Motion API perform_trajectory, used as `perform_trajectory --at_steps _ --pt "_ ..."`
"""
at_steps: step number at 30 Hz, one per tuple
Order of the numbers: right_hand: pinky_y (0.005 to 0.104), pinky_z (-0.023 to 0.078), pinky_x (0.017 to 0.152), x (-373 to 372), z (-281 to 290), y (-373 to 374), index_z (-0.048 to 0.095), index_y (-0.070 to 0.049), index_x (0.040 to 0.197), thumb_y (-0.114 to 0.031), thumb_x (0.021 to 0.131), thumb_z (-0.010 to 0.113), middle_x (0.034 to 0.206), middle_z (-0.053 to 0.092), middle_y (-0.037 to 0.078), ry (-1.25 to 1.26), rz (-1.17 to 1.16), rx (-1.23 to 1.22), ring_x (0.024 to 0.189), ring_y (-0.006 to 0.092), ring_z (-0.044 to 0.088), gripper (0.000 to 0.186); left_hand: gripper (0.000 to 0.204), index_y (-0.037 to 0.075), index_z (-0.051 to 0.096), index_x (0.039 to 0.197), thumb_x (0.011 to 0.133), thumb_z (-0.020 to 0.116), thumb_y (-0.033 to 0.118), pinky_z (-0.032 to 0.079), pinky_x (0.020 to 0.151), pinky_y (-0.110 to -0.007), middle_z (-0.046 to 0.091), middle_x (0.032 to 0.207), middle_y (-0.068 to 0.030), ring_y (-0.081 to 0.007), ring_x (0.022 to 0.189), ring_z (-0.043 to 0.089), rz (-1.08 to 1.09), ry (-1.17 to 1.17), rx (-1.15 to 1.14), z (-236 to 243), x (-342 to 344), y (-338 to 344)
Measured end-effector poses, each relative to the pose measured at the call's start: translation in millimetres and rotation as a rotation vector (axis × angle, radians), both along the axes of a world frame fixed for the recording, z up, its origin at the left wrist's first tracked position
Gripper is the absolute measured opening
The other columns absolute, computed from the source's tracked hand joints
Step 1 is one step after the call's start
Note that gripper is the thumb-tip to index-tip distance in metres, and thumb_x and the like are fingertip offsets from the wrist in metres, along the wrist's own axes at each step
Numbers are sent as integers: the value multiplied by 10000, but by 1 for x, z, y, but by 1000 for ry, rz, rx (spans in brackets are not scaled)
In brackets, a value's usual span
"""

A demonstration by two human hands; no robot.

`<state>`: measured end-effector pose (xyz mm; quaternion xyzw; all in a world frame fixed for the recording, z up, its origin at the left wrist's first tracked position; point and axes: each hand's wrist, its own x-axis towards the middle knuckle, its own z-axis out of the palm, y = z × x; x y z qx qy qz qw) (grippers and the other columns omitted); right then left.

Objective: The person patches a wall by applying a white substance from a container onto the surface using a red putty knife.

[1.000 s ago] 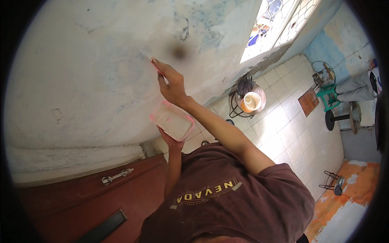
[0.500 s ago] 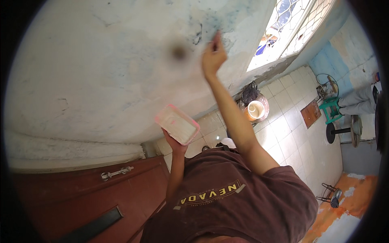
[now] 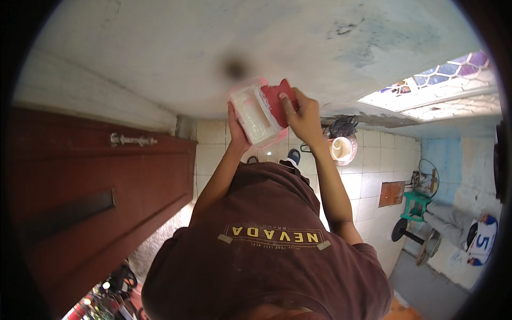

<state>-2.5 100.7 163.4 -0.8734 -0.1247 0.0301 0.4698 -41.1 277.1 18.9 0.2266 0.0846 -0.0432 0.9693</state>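
Observation:
My left hand (image 3: 238, 130) is wrapped round a rectangular plastic container (image 3: 246, 114) with a pink rim and white paste inside, holding it tilted in front of me. My right hand (image 3: 306, 117) grips a red, flat scraper (image 3: 276, 104), thumb on its face. The scraper's paste-smeared edge lies along the right side of the container's opening. Beyond both hands is the pale, stained wall (image 3: 160, 48), with patchy bluish marks.
A brown door (image 3: 80, 165) stands at left. A pale bucket (image 3: 340, 151) and black bag (image 3: 341, 128) sit by the wall, below a grilled window (image 3: 426, 85). At right are a green stool (image 3: 416, 202), a person (image 3: 450, 224) in grey trousers and round-based stands (image 3: 400, 229).
My right hand has come down from the wall to the container with the scraper. The head view has turned, and the container sits higher in it.

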Motion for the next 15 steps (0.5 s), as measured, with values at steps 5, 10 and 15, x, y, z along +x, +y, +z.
perform_trajectory --at_steps 5,10,15 --pt "435 477 578 -19 -62 38 695 15 1054 -191 1020 644 711 650 241 -385 84 -35 562 351 628 215 817 123 416 1565 1046 272 737 478 1147 -482 552 1486 -134 -292 1354 570 -34 -45 -80 -5 -3 -12" --pt "435 472 566 -17 -19 30 646 14 931 -167 1011 651 671 636 217 -318 -106 63 540 350 619 199 897 85 426 1551 1008 317 790 504 1116 -475 558 1487 -149 -298 1341 584 29 -28 -94 15 -8 -19" --pt "521 486 619 -33 -50 40 635 1 878 -184 1022 615 757 677 223 -321 55 -316 698 464 655 236 887 104 380 1589 1024 247 776 462 1164 -504 496 1555 -148 -324 1390 543 14 -33 -114 -7 -6 -17"
